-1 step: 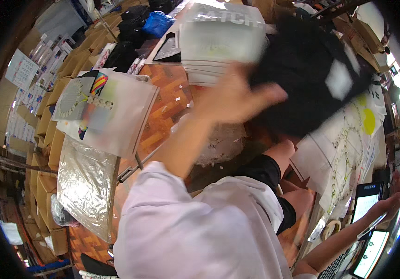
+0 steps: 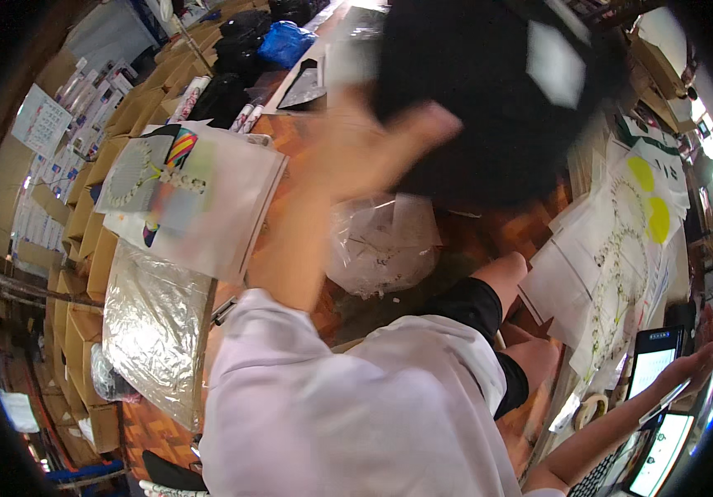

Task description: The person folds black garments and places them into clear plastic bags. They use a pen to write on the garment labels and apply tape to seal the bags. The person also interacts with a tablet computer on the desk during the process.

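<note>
Now that the broad black piece with a pale hexagonal patch [image 2: 481, 91] has shifted left, the blurred left hand [image 2: 361, 153] overlaps its edge, thumb spread; I cannot tell whether fingers pinch it. The right hand [image 2: 692, 360], grip unclear, is near a black-framed lit screen [image 2: 653, 369]. Brown cardboard boxes [image 2: 83, 348] flank the orange-brown parquet-patterned floor [image 2: 154, 439].

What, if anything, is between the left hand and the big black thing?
Nothing visible stands between the left hand and the black item; the thumb overlaps it in view, but blur hides whether they touch.
</note>
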Available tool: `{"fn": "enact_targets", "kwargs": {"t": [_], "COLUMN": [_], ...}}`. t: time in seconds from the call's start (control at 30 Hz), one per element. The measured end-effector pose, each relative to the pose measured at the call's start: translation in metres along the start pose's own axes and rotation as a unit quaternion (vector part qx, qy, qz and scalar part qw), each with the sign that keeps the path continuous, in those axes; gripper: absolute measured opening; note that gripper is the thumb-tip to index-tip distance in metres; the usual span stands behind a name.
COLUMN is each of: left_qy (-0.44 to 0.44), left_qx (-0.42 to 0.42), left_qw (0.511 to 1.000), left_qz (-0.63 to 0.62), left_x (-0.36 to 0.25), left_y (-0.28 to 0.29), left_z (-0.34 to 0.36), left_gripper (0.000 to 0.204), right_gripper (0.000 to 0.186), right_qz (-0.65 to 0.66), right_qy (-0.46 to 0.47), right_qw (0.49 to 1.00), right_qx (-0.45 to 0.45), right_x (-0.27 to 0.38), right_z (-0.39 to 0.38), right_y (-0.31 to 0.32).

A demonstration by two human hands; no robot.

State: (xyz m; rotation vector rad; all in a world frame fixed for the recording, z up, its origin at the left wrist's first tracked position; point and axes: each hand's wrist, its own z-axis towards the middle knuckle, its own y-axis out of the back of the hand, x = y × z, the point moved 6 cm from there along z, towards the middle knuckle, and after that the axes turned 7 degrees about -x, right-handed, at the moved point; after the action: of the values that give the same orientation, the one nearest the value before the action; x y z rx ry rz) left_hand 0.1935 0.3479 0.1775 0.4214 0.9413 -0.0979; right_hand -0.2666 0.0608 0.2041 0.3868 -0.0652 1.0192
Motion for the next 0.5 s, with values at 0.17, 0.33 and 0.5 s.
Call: {"fn": "enact_targets", "kwargs": {"t": [0.17,0.33,0.5], "left_qy": [-0.033,0.111,0.416], "left_qx": [-0.371,-0.360,-0.323], "left_qw": [0.926,0.896,0.850], "left_qz": [-0.060,-0.236,0.013], "left_x": [0.017,0.143,0.404], "left_y": [0.254,0.441,0.607], "left_z": [0.066,0.099,-0.022], "left_gripper": [0.048,0.048,0.071], "right_gripper": [0.059,0.052,0.044], "right_qz": [0.013,0.015,0.045], "right_qy": [-0.006,-0.001,-0.007], "right_qw": [1.000,0.999,0.996], "right_qx": [0.017,0.036,0.073], "right_x": [-0.036,0.010,-0.004], "right_z": [-0.002,-0.003,-0.015], "right_y": [-0.014,-0.037,-0.050]}}
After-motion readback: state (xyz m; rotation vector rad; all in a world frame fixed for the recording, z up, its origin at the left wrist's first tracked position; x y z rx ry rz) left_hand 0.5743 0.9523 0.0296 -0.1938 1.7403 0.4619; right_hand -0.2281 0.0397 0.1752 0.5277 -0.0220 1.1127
